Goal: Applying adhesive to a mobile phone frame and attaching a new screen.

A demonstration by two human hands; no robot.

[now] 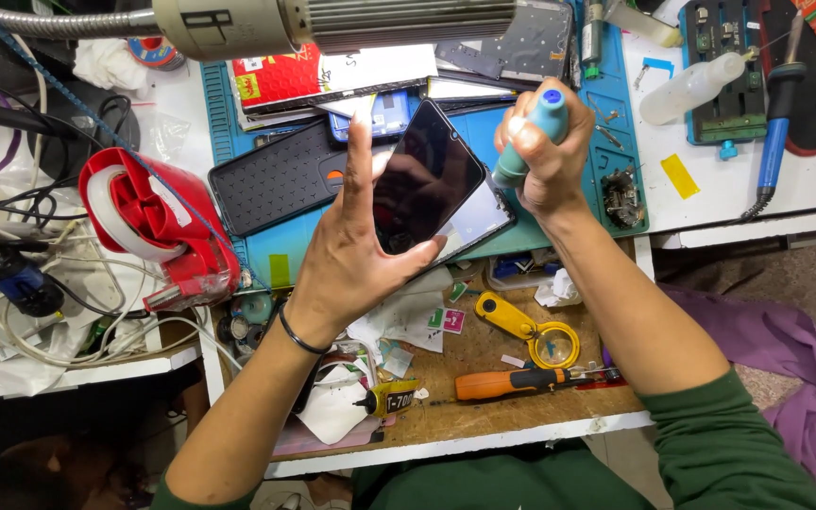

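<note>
My left hand (356,250) holds a black smartphone (427,175) by its edges, dark glass up and tilted, above a blue work mat (616,142). My right hand (545,156) is closed around a teal, pen-shaped tool with a blue cap (533,132), its lower end at the phone's right edge. A second phone or screen panel (484,219) lies on the mat just under the held one. A black band circles my left wrist.
A red tape dispenser (158,222) stands at left among cables. A black textured case (276,179) lies on the mat. An orange screwdriver (512,382), yellow magnifier (531,331) and glue tube (389,399) lie on the wooden shelf. A squeeze bottle (691,87) and blue soldering iron (774,142) sit at right.
</note>
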